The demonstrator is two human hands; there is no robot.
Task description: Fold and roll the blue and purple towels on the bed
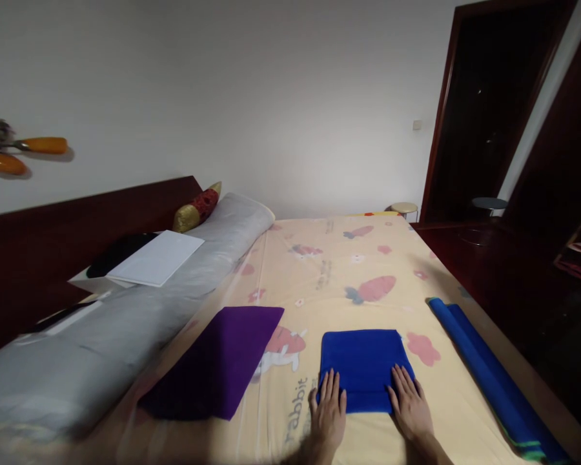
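This is a home bedroom: the bed wears a carrot-and-rabbit sheet, a dark headboard runs along the bed's left side, and a doorway stands beyond its far right corner.

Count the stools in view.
2: a light-topped stool just past the far right corner of the bed, and a dark-topped stool farther right, near the dark doorway. Others may be hidden in shadow.

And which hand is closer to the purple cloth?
The left hand. It rests flat on the blue cloth's near left corner, just right of the purple cloth. The right hand is farther off, on the blue cloth's near right corner.
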